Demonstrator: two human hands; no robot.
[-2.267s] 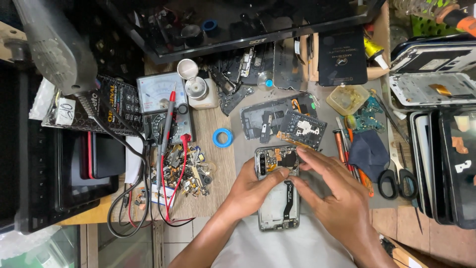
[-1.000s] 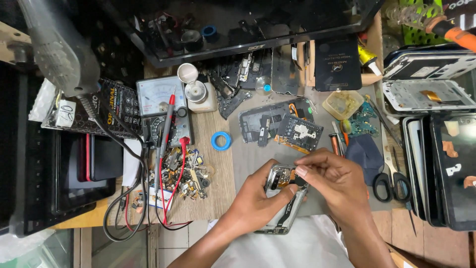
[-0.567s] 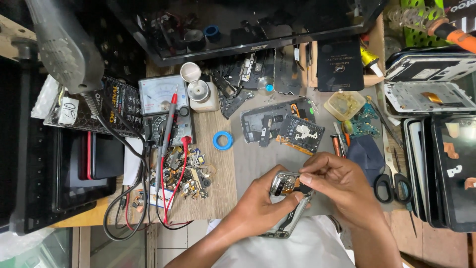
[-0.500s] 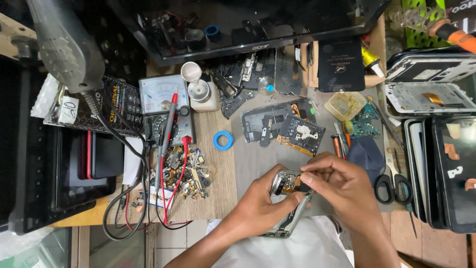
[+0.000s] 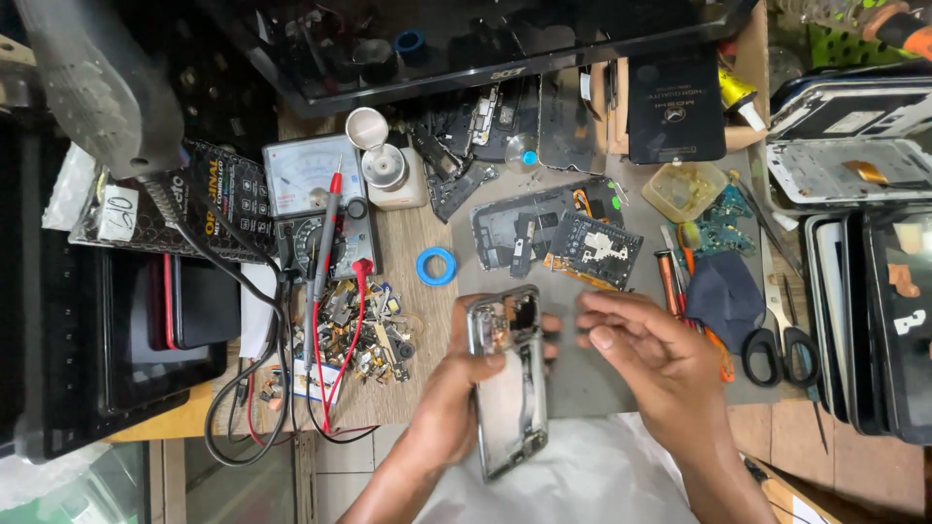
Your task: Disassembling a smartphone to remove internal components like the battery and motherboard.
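Note:
My left hand (image 5: 456, 388) grips an opened phone frame (image 5: 509, 383) by its upper left edge and holds it upright over the grey work mat (image 5: 582, 383). The frame's inside faces me, silver with dark parts near its top. My right hand (image 5: 660, 364) hovers just right of the frame, fingers loosely curled and pointing left, a small gap away from it. Whether anything tiny sits between those fingertips cannot be made out.
A circuit board (image 5: 592, 247) and a phone back shell (image 5: 519, 233) lie beyond the hands. A blue tape ring (image 5: 436, 266), an analogue meter (image 5: 311, 199) with red probes, a heap of small parts (image 5: 364, 330), scissors (image 5: 777, 335) and stacked phone screens (image 5: 874, 320) surround them.
The right hand has come off the top of the phone frame and drawn back to the right. The left hand has turned the frame more upright and lifted it.

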